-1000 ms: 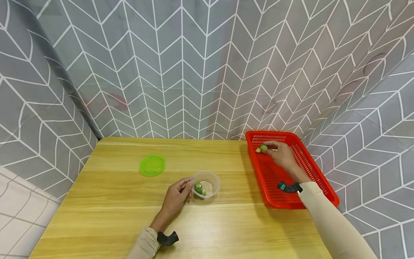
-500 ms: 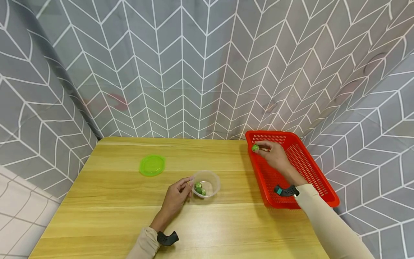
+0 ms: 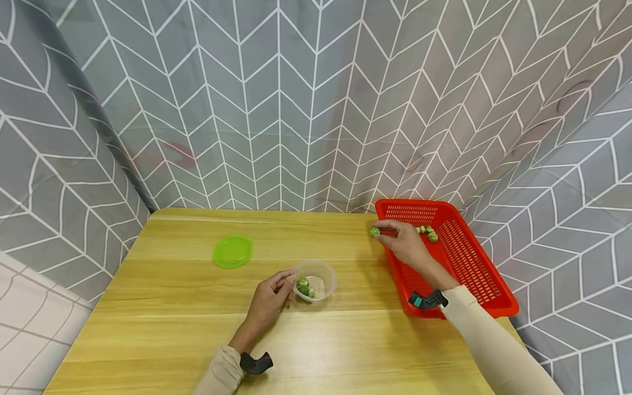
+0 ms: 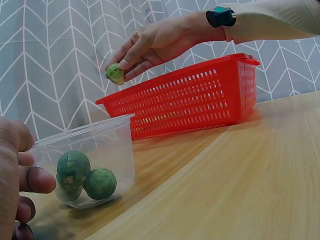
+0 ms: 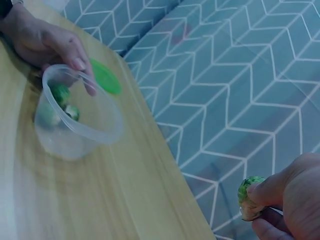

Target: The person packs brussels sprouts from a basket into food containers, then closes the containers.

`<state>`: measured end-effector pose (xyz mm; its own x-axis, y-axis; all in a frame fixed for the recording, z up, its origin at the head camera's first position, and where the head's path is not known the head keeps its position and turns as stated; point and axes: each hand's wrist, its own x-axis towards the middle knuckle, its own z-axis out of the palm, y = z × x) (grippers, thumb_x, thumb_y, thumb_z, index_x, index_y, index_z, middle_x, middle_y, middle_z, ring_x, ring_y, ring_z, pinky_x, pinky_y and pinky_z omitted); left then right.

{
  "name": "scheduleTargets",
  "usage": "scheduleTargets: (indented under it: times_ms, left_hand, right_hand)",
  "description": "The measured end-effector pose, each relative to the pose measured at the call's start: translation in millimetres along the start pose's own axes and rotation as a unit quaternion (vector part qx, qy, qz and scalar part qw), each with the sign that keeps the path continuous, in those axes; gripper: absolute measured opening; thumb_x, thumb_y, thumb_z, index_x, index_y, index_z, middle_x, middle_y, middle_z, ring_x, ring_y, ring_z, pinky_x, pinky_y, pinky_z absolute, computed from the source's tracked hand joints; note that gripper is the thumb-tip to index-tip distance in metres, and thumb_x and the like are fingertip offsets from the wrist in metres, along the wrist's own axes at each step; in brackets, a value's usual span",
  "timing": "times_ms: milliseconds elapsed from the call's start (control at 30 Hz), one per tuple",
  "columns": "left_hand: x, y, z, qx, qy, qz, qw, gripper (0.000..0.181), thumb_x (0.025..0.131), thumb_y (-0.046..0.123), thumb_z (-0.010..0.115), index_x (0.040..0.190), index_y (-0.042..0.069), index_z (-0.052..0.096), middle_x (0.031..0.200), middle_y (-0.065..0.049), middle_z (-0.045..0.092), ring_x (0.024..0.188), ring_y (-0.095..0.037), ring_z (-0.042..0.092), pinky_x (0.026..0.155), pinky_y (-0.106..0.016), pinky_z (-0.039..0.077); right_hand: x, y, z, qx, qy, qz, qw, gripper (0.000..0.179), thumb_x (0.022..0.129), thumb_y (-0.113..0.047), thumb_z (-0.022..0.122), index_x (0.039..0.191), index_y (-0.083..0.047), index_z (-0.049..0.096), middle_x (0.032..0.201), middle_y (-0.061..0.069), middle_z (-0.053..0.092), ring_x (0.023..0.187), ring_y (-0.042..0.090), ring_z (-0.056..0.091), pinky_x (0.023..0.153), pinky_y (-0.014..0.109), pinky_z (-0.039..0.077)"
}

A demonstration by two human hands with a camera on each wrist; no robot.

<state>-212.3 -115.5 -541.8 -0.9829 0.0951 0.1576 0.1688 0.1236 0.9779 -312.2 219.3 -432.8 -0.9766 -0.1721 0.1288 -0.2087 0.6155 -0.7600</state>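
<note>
Pinched between the thumb and fingers of my right hand (image 3: 406,244) is a Brussels sprout (image 3: 374,232), held just past the left rim of the red basket (image 3: 401,285). In the left wrist view that sprout (image 4: 115,73) hangs above the basket's corner. My left hand (image 3: 269,298) grips the rim of a clear plastic container (image 3: 327,274) standing on the table. Inside lie several Brussels sprouts (image 4: 100,183), green and round, at the bottom. More sprouts (image 3: 432,236) sit in the far end of the basket, partly hidden behind my right hand.
A bright green lid (image 3: 232,252) lies flat on the wooden table (image 3: 163,307), left of and behind the container. Grey patterned curtains (image 3: 296,109) close off the back and sides of the table.
My right hand has lifted a Brussels sprout out of the basket and carried it left over the rim. More sprouts in the basket now show. The left hand and container have not moved.
</note>
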Motion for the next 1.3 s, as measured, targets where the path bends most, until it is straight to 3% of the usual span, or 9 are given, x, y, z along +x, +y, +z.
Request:
scheduleTargets:
  times_ms: [233,500,633,800,1300]
  left_hand:
    - [-0.3,2.2,-0.2,-0.002,-0.001,-0.001,1.0000,0.031,0.103,0.012,0.059,0.131,0.000,0.065,0.071,-0.025,0.063,0.058,-0.027,0.053,0.055,-0.022,0.037]
    - [0.5,2.2,-0.6,0.001,-0.003,-0.003,1.0000,0.031,0.103,0.011,0.060,0.131,0.000,0.065,0.072,-0.025,0.064,0.058,-0.020,0.053,0.056,-0.022,0.038]
    - [0.8,1.0,-0.9,0.001,-0.005,-0.005,1.0000,0.031,0.103,0.012,0.060,0.131,0.000,0.065,0.072,-0.024,0.064,0.059,-0.024,0.054,0.057,-0.023,0.039]
    - [1.2,0.8,-1.0,0.002,-0.004,-0.007,1.0000,0.032,0.103,0.012,0.060,0.132,0.000,0.064,0.073,-0.025,0.065,0.062,-0.033,0.056,0.058,-0.022,0.041]
    - [0.1,3.1,-1.7,0.000,-0.007,-0.007,0.9999,0.033,0.103,0.012,0.059,0.132,-0.002,0.063,0.072,-0.025,0.064,0.060,-0.031,0.055,0.057,-0.022,0.041]
  right_hand:
    - [-4.9,-5,16,0.040,-0.025,-0.008,0.9989,0.032,0.092,-0.003,0.073,0.123,-0.002,0.071,0.117,0.016,0.071,0.100,0.026,0.072,0.075,0.020,0.055]
    - [-11.7,-11,32,0.095,-0.065,-0.002,0.9933,0.033,0.092,0.003,0.070,0.125,0.000,0.069,0.123,0.022,0.066,0.109,0.034,0.069,0.081,0.027,0.057]
    - [-13.6,-15,40,0.113,-0.076,-0.019,0.9905,0.032,0.091,0.005,0.070,0.123,0.002,0.069,0.122,0.024,0.065,0.109,0.037,0.068,0.083,0.030,0.057]
    - [-16.2,-19,50,0.120,-0.085,-0.028,0.9888,0.032,0.090,0.007,0.071,0.122,0.003,0.069,0.122,0.023,0.065,0.109,0.039,0.068,0.084,0.030,0.057]
    - [-25.8,-31,81,0.118,-0.124,-0.055,0.9837,0.030,0.089,0.007,0.071,0.119,0.004,0.070,0.121,0.019,0.068,0.113,0.038,0.066,0.088,0.029,0.055]
